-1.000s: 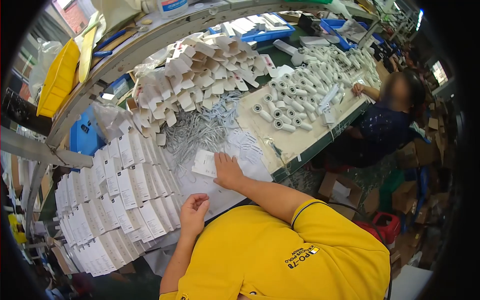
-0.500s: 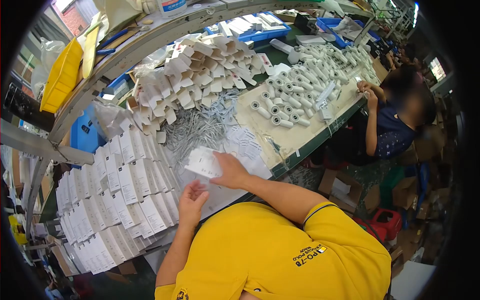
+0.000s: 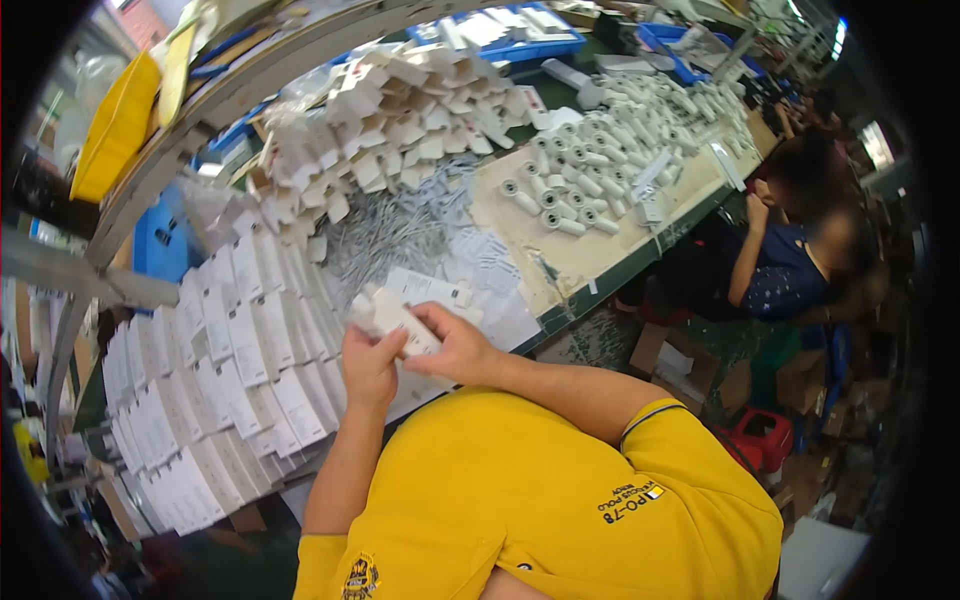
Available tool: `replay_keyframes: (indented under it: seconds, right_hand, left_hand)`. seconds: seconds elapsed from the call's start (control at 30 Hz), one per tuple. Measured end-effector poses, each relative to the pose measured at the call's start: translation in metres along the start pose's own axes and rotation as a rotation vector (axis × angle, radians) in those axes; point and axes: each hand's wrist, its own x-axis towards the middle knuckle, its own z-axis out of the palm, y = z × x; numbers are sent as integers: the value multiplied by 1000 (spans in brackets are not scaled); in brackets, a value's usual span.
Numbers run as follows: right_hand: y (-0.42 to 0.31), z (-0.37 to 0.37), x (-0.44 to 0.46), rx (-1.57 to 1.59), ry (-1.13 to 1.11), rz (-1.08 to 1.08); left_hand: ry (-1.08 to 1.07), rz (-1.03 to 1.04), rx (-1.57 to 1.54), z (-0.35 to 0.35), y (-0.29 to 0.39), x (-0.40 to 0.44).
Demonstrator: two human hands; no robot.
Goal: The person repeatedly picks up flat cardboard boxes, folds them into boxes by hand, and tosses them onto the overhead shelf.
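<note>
A small white box [image 3: 400, 325] is held between my two hands over the white sheet at the table's near edge. My left hand [image 3: 370, 362] grips its left side, and my right hand [image 3: 452, 343] has its fingers round the right side. Just behind them lies a flat white printed piece [image 3: 428, 287]. Grey cords [image 3: 385, 240] form a tangled heap beyond, beside small white slips [image 3: 485, 262]. To the left stand rows of printed white boxes [image 3: 235, 350]. Open empty boxes [image 3: 400, 120] are piled at the back.
White cylindrical parts [image 3: 600, 165] cover much of the beige board [image 3: 515, 225] at the right. A co-worker [image 3: 790, 240] sits past the table's right edge. Blue trays [image 3: 550, 45] stand at the back; a metal frame [image 3: 130, 288] crosses the left side.
The white box has been lifted off the sheet. Both hands have come together around it, where my left hand was empty before. A flat printed piece now shows behind them.
</note>
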Motion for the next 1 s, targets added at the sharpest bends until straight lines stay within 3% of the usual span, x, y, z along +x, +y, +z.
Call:
replay_keyframes:
  seconds: [0.07, 0.17, 0.3, 0.67, 0.83, 0.97, 1.0]
  right_hand:
    - [-3, -2, 3, 33, -33, 11]
    - [1, 4, -4, 82, 87, 7]
    - [-7, 3, 1, -13, 112, -51]
    - [-7, 2, -3, -152, 62, -116]
    - [-13, -16, 10, -455, 2, -321]
    - [-28, -25, 23, -119, 92, -179]
    - [-35, -25, 23, -121, 98, -178]
  left_hand:
    - [66, 47, 29, 17, 6, -1]
    - [200, 159, 150, 43, 15, -21]
    - [88, 316, 213, 40, 2, -17]
    - [-53, 268, 231, 14, -2, -10]
    - [-15, 211, 189, 16, 4, -10]
    - [-22, 495, 983, 19, 12, -15]
    - [-29, 494, 981, 19, 11, -13]
